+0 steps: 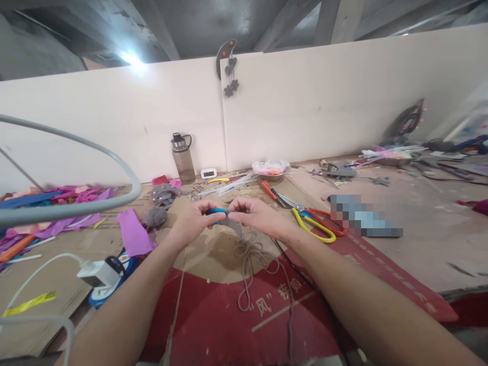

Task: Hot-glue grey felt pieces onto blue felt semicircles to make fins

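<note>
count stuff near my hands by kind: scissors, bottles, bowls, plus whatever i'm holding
scissors: 2, yellow-handled, red-handled
water bottle: 1
bowl: 1
blue tool in left hand: 1
grey piece in right hand: 1
total: 6

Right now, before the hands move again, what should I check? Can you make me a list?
1. Left hand has a good hold on the blue thing: ok, the fingers are closed round it.
2. Right hand has the grey piece: ok, it is pinched at the fingertips.
3. Grey cord is free of knots: cannot tell. It lies in loose loops below the hands.
4. Yellow scissors are out of the way: ok, they lie apart from the right hand, on its right.
5. Water bottle is safe: ok, it stands upright near the wall, far from both hands.
</note>
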`<state>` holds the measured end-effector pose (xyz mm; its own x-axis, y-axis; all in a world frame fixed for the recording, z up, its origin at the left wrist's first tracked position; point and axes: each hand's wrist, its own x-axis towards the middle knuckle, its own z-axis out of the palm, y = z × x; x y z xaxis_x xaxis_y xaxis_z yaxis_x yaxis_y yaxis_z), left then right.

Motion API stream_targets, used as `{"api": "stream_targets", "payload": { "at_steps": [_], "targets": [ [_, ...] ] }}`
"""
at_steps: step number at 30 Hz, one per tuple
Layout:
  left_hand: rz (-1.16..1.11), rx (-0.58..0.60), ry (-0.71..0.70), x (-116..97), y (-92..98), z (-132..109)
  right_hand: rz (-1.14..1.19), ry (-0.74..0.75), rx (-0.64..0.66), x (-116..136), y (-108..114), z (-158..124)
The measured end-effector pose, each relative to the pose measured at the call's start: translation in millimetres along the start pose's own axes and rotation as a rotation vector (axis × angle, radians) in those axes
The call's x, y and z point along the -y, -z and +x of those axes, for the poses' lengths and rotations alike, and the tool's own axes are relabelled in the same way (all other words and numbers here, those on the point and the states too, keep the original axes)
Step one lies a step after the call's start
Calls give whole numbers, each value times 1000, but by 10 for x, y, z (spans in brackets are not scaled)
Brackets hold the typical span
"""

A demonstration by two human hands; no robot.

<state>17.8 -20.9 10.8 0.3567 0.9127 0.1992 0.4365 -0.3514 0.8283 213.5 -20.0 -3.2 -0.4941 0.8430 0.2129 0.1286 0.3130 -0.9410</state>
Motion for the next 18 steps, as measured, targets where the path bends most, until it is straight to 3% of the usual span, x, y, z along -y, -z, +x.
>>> {"api": "stream_targets", "payload": {
  "at_steps": [2,4,8,10,12,15,18],
  "targets": [
    [-76,-26,-12,-5,-13,10,-10,-12,-47,6,-7,3],
    [-103,-128,-29,-10,-13,11,2,-26,-121,10,-6,8],
    [29,-590,-101,1,5,-12,73,4,-303,12,9,18],
    [26,-675,-99,8,-24,-27,90,40,-362,13,9,18],
    [-93,-536,-49,6,-103,-39,83,72,-390,17,-3,13],
    [-415,-208,123,-15,-267,-50,87,141,-384,23,-40,3],
    [-682,-164,166,-41,-375,-58,104,193,-342,23,-83,1]
  ]
}}
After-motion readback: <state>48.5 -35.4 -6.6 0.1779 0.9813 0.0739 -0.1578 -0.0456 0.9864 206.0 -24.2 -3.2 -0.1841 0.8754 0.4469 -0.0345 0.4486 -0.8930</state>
